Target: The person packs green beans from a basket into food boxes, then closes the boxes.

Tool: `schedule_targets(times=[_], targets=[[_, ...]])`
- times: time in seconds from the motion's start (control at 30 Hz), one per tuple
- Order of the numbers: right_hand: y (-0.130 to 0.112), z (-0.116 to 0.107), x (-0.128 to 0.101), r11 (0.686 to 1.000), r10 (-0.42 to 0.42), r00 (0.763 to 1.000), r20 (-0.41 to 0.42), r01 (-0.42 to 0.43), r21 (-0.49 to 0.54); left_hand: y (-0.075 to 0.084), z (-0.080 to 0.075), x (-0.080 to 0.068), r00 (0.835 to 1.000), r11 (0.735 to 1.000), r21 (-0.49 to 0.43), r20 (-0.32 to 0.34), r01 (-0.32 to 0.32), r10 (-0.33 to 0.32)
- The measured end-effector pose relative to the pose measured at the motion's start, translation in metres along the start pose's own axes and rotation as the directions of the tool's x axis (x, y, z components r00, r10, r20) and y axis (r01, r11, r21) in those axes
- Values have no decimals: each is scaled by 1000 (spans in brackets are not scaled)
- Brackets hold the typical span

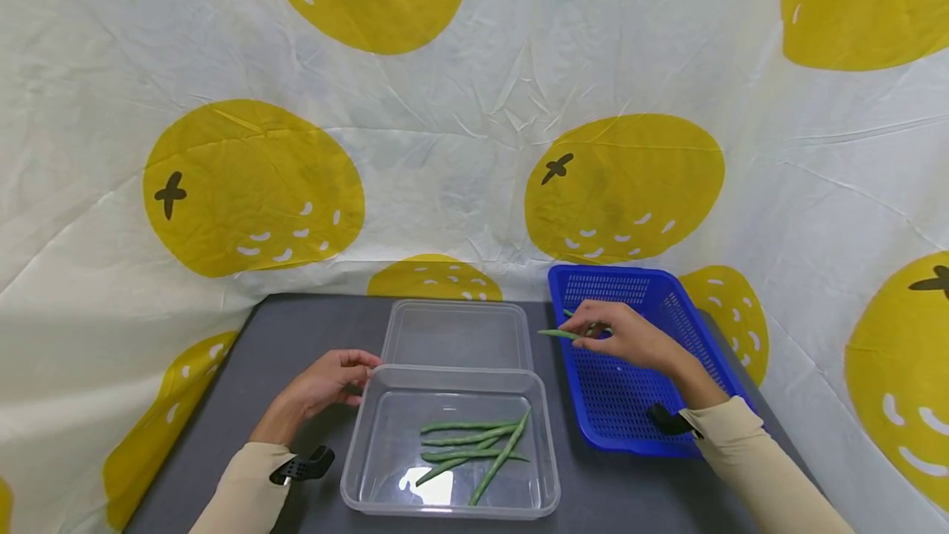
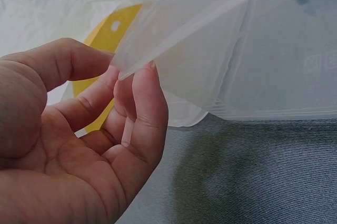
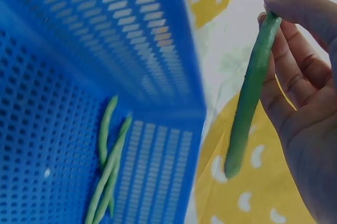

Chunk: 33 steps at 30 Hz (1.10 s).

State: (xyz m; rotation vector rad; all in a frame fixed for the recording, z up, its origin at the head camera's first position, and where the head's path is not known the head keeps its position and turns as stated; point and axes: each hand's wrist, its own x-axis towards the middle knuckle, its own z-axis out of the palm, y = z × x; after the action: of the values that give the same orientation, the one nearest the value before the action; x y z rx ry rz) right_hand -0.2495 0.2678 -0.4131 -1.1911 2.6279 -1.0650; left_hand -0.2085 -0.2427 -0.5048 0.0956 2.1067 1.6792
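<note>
My right hand (image 1: 626, 336) pinches a green bean (image 3: 247, 103) between thumb and fingers above the blue perforated basket (image 1: 630, 445). The bean's tip points left, past the basket's near-left rim. On the left, my left hand (image 1: 329, 383) pinches the rim corner of a clear plastic container (image 2: 174, 40) with thumb and fingertips. Several green beans (image 1: 474, 453) lie loosely crossed on the container's floor, toward its right side. In the right wrist view, a few more green beans (image 3: 108, 174) rest along one side inside the basket, partly hidden by my hand in the head view.
A clear flat lid (image 1: 460, 332) lies behind the container on the dark grey table (image 1: 296, 328). White cloth with yellow fruit prints (image 1: 445, 188) hangs behind and at both sides, close to the table's edges. The basket stands at the table's right.
</note>
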Motion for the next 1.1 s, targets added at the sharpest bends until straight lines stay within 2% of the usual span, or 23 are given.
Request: schedule_targets(times=[0.13,0.6,0.8,1.1], targets=[[-11,4,4,998,-45,999,23,44,38,1,0,1,1000,1000,5,-5,3,-3],[-36,22,20,984,-178,977,114,178,13,1,0,2,1000,1000,5,0,6,-6],[-46,35,25,983,-185,971,153,181,44,-1,0,2,1000,1000,0,2,9,-9],[-57,53,33,987,-150,963,224,132,94,4,2,-2,1000,1000,-14,13,-3,4]])
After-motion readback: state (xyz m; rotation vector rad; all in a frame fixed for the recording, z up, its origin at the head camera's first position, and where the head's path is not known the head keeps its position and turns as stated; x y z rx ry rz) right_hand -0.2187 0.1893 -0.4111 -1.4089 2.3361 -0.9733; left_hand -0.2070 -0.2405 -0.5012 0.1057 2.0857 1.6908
